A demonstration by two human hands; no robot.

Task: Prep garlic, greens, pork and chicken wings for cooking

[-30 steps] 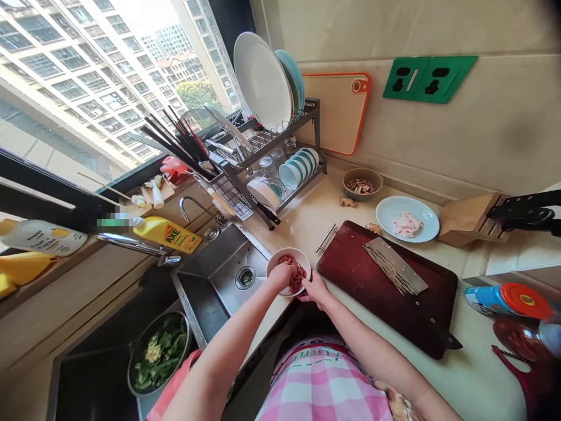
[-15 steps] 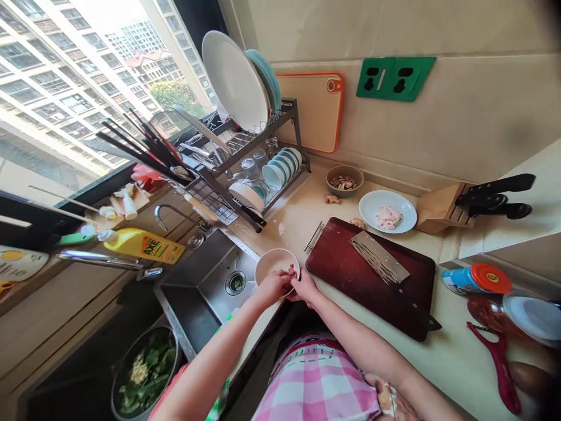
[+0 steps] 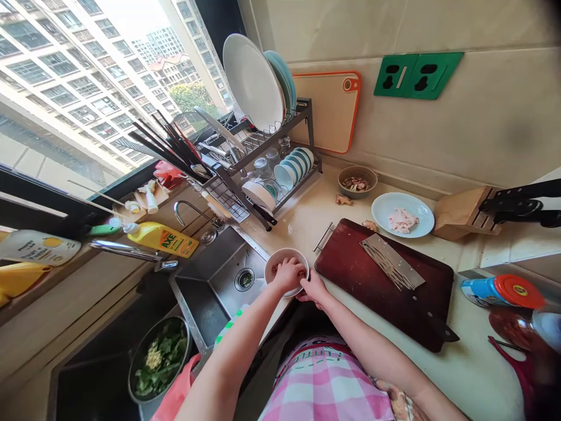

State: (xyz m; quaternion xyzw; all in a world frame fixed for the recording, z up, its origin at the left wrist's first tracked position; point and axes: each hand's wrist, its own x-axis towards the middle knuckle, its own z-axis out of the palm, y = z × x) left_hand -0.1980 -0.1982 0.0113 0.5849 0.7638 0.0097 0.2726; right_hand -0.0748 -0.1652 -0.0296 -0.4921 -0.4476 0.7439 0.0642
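Observation:
A white bowl point(image 3: 272, 261) with reddish meat in it is held over the counter edge by the sink. Inside it, my left hand point(image 3: 289, 273) presses down on the meat with its fingers bent; the fingertips are partly hidden. My right hand point(image 3: 312, 290) grips the bowl's right rim, thumb on top and fingers beneath. To the right, a dark red cutting board point(image 3: 342, 257) carries a cleaver point(image 3: 392, 263). Behind the board are a white plate point(image 3: 427, 219) with pale meat and a brown bowl point(image 3: 372, 184) with sliced pieces.
The steel sink point(image 3: 223, 280) lies left of the bowl, with a pot of greens point(image 3: 162, 356) further down. A dish rack point(image 3: 280, 134) stands behind. At the right are a knife block point(image 3: 462, 210), a red-lidded jar point(image 3: 499, 290) and ginger pieces point(image 3: 344, 200).
The view has shifted left, so most things appear further right. My left hand has moved from the bowl's near right edge down into the bowl.

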